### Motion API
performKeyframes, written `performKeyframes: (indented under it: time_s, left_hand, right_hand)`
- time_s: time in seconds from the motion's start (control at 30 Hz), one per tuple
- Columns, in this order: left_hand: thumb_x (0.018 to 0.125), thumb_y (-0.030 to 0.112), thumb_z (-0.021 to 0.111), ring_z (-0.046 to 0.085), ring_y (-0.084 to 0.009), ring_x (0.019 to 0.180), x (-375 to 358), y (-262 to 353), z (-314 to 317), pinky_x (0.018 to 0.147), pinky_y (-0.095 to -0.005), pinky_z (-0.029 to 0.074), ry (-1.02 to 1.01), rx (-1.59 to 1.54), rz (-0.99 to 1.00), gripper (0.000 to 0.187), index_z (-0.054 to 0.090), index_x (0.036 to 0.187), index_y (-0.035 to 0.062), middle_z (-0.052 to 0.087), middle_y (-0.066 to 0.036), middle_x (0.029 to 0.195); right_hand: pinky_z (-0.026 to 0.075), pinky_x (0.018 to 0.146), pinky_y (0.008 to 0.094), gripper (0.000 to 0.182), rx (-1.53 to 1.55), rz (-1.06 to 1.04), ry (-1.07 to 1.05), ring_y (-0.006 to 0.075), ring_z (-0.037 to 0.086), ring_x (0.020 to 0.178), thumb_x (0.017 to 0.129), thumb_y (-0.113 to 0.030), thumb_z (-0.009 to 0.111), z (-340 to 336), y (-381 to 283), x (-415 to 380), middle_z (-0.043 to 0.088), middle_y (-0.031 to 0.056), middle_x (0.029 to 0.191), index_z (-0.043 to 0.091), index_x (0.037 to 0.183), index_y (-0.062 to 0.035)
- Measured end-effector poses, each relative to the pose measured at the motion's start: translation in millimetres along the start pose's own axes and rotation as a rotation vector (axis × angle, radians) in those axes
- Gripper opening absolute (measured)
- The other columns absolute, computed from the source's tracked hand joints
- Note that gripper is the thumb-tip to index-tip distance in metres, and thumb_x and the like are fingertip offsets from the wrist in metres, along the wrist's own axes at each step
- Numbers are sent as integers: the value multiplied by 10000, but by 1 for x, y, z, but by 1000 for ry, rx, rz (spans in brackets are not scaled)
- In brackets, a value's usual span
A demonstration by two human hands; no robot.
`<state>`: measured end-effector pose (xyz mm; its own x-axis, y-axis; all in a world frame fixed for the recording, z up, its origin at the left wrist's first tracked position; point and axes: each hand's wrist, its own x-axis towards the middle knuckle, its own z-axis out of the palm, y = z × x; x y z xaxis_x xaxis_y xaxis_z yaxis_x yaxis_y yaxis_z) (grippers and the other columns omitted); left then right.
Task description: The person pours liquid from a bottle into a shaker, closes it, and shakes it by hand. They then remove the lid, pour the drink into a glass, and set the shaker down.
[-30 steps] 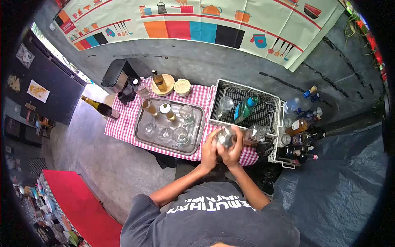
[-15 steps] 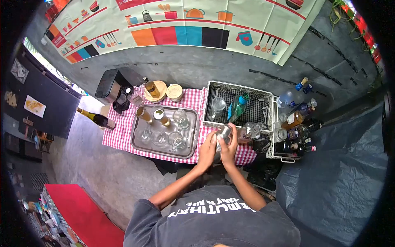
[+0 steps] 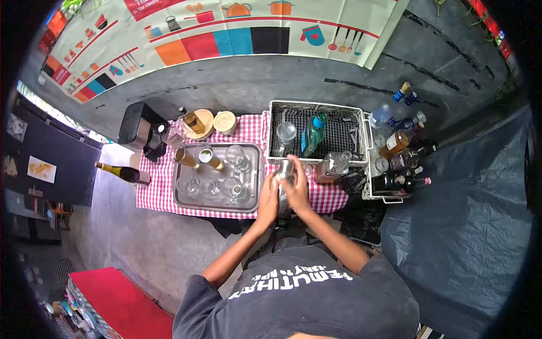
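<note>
Both hands wrap a metal shaker held upright above the checked worktop: the left hand curls round its left side, the right hand grips from the right, between tray and wire basket.

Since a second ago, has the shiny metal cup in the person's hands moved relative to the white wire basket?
Yes. The shiny metal cup has shifted left, from below the white wire basket's middle to its front-left corner, nearer the steel tray.
</note>
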<state>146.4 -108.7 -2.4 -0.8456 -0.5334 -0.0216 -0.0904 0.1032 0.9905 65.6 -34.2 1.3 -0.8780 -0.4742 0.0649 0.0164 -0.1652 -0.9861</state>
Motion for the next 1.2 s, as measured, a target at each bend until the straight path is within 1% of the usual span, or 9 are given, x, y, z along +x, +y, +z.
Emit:
performKeyframes:
  time_s: [0.17, 0.27, 0.37, 0.53, 0.6, 0.73, 0.9, 1.1, 1.2]
  left_hand:
    - [1029, 364, 281, 443, -278, 1233, -7, -10, 1, 1041, -336, 313, -10, 83, 11, 519, 421, 1299, -57, 483, -215, 1279]
    - [1017, 317, 352, 470, -292, 1204, 26, -14, 3, 1039, -339, 322, -55, -27, -5, 476, 407, 1310, -55, 494, -222, 1264]
    - [1021, 336, 334, 453, -293, 1230, 6, -16, 1, 1059, -349, 300, -35, -52, 17, 498, 401, 1320, -56, 481, -216, 1286]
    - [1016, 312, 354, 512, -298, 1142, 9, -22, 5, 997, -364, 358, -75, 7, -39, 439, 432, 1284, -26, 527, -219, 1201]
    - [1016, 302, 353, 522, -299, 1108, 25, -4, 11, 979, -363, 368, -19, -57, -16, 436, 436, 1275, -38, 537, -218, 1180]
    - [1019, 305, 330, 488, -312, 1183, -7, 10, 10, 1013, -368, 347, 16, 4, 111, 467, 415, 1299, -58, 509, -234, 1240]
    - [1020, 301, 352, 471, -307, 1209, 11, 9, 18, 1032, -358, 329, -45, 35, 24, 468, 389, 1324, -54, 486, -235, 1268]
    - [1016, 321, 337, 418, -334, 1260, -15, 22, 19, 1064, -367, 286, -62, 74, 56, 509, 381, 1335, -73, 460, -237, 1316]
    - [1008, 257, 390, 477, -311, 1198, 8, -9, 29, 1024, -361, 339, -102, 23, 89, 451, 380, 1331, -57, 487, -244, 1266]
  right_hand:
    - [437, 934, 319, 658, -114, -73, 42, 197, 548, 1076, 803, -190, 704, -3, 10, -9, 513, 109, 1223, 384, 1357, -37]
    - [451, 883, 319, 602, 157, 120, -12, 169, 545, 1022, 809, -186, 696, -6, 14, 26, 522, 106, 1205, 418, 1328, -62]
    - [413, 955, 342, 651, -64, -60, 10, 198, 518, 1103, 800, -244, 697, -1, -4, 4, 479, 118, 1268, 400, 1353, -75]
    - [413, 951, 330, 633, 102, 168, 9, 194, 536, 1063, 814, -182, 678, -10, 19, 5, 501, 125, 1222, 381, 1358, -56]
    - [441, 865, 282, 551, 138, 33, 32, 135, 538, 995, 829, -81, 621, -6, 5, 22, 556, 81, 1118, 407, 1336, -52]
    - [411, 951, 318, 665, -38, -128, 21, 171, 523, 1060, 788, -207, 685, -7, -19, -9, 439, 107, 1308, 385, 1353, -25]
    - [420, 907, 310, 580, 206, 136, 46, 151, 520, 1031, 811, -127, 649, -17, -7, 9, 531, 77, 1152, 416, 1339, -68]
    - [411, 969, 346, 640, -17, -131, 89, 196, 484, 1181, 792, -204, 683, -20, -19, -16, 474, 120, 1296, 405, 1352, -67]
    - [433, 900, 295, 559, 109, 10, 84, 157, 529, 1041, 833, -144, 656, -33, 1, 8, 517, 85, 1170, 415, 1334, -82]
